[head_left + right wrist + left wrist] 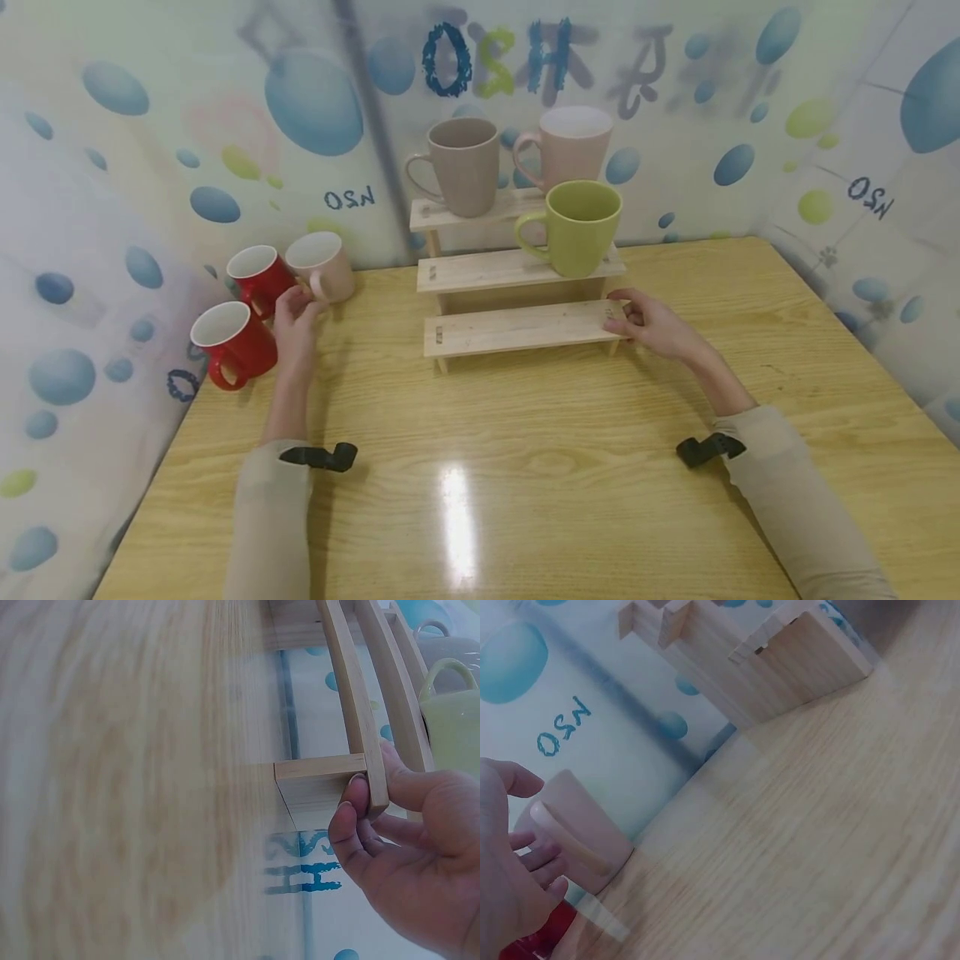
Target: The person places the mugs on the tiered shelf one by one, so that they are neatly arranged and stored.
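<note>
My left hand is beside a pink mug at the table's back left, fingers bent loosely near its handle. In the left wrist view a gap shows between thumb and fingers, and the pink mug stands just beyond them. Two red mugs with white insides stand left of that hand. With thumb above and fingers below, my right hand pinches the right end of the lowest shelf of a three-step wooden rack. The right wrist view shows the fingers curled round the board's end.
On the rack's top step stand a grey-brown mug and a light pink mug. A green mug sits at the right of the middle step. Patterned curtains border the wooden table at the back and sides.
</note>
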### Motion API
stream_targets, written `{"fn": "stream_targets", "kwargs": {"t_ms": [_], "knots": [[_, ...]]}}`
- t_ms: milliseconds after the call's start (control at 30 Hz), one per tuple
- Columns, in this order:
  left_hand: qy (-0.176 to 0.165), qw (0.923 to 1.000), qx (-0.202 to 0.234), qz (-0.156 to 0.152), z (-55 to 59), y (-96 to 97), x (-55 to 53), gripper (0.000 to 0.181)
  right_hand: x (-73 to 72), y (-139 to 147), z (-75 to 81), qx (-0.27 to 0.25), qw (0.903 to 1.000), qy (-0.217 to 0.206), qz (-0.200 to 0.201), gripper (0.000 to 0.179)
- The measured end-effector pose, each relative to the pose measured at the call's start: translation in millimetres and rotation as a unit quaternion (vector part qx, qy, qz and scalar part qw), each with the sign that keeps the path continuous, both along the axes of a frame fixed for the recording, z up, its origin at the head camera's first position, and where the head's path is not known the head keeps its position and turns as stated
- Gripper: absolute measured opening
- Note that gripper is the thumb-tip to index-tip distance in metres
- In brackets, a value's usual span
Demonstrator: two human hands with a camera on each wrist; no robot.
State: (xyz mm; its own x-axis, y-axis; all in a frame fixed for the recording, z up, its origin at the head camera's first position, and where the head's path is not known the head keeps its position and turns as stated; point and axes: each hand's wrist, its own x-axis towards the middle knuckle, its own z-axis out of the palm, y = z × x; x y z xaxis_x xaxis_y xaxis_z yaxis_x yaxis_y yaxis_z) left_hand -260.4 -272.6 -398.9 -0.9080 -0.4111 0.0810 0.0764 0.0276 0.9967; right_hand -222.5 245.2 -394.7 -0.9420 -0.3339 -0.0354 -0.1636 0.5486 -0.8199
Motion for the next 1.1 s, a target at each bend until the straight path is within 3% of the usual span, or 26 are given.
{"fn": "stream_targets", "kwargs": {"t_ms": [233,500,767,967,1100], "knots": [[-0.035,0.9989,0.018,-0.026,2.3,-2.7,-8.7,0.034,-0.1,0,-0.1,-0.001,1.0000,-0.003,-0.002,0.059],[-0.042,0.9980,0.043,-0.019,5.0,-0.1,-7.0,0.005,-0.1,1,-0.2,-0.001,1.0000,-0.001,-0.003,0.059],[-0.035,0.9984,0.045,0.001,-6.3,-3.2,-9.7,0.014,-0.3,0,-0.5,0.004,1.0000,0.003,-0.002,0.057],[-0.028,0.9996,0.009,0.001,-8.5,-1.3,-5.9,0.014,-0.1,0,0.2,0.004,1.0000,0.000,-0.002,0.057],[-0.022,0.9994,-0.012,0.023,-10.2,-0.8,-3.5,0.014,-0.1,0,-0.5,0.003,1.0000,-0.001,-0.002,0.057]]}}
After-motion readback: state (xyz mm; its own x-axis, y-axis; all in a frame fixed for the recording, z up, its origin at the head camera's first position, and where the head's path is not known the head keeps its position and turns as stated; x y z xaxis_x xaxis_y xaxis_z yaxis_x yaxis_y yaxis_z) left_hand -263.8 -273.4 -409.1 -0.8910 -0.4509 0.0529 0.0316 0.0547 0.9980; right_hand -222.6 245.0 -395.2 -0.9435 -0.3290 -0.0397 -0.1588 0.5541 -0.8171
